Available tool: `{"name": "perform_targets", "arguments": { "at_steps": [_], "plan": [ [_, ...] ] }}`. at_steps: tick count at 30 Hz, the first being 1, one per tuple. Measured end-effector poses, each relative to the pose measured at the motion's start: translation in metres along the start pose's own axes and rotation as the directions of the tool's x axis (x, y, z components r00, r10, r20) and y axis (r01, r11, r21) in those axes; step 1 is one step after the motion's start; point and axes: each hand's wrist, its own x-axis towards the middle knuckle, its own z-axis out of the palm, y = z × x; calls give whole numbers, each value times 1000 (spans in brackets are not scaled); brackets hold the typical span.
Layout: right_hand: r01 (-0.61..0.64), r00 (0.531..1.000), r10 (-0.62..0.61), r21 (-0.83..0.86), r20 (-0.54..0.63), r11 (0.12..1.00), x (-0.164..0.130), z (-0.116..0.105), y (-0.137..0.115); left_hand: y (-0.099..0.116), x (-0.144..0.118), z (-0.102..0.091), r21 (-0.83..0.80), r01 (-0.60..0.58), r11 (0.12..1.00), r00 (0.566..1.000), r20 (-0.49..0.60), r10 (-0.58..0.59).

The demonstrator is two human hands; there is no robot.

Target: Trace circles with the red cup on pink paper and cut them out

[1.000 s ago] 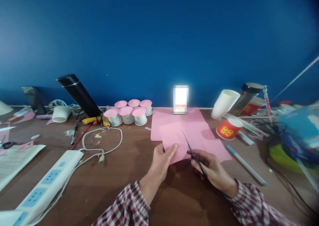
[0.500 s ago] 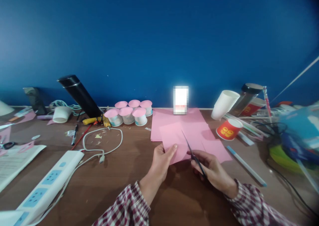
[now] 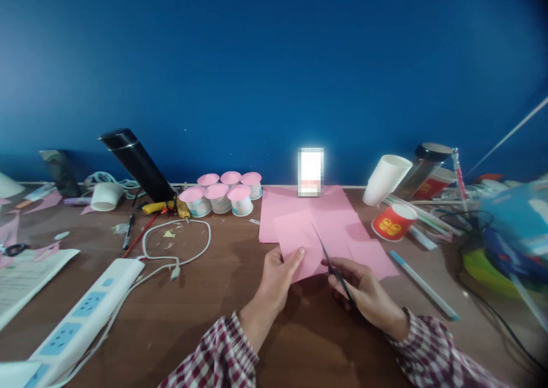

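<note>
Left hand (image 3: pixel 277 278) pinching the near edge of a pink paper sheet (image 3: pixel 299 241), thumb on top; right hand (image 3: pixel 363 292) gripping dark scissors (image 3: pixel 331 265), blades angled up across the sheet. More pink paper (image 3: pixel 295 205) flat beneath on the brown table (image 3: pixel 205 314), six pink-topped cups (image 3: pixel 220 194) clustered to the left beside a tilted black flask (image 3: pixel 137 162). White power strip (image 3: pixel 81 314) and coiled cable (image 3: pixel 175 242) at near left, red paper cup (image 3: pixel 394 221), white cup (image 3: pixel 385 178) and blue-tipped pen (image 3: pixel 422 284) at right.

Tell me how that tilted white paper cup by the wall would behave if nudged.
The white paper cup probably tips easily: it already leans on the dark-lidded container. It looks thin and empty, so likely light. Round-sided, it would probably roll in a curve across the table.
</note>
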Motion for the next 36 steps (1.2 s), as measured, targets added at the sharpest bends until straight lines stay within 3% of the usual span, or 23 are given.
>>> {"name": "perform_targets", "arguments": {
  "at_steps": [36],
  "plan": [
    [16, 1000, -15, -27, 18, 1000, 1, -1, 1, -1, 0, 0, 14, 8, 1000, 1000, 10, -8]
  ]
}}
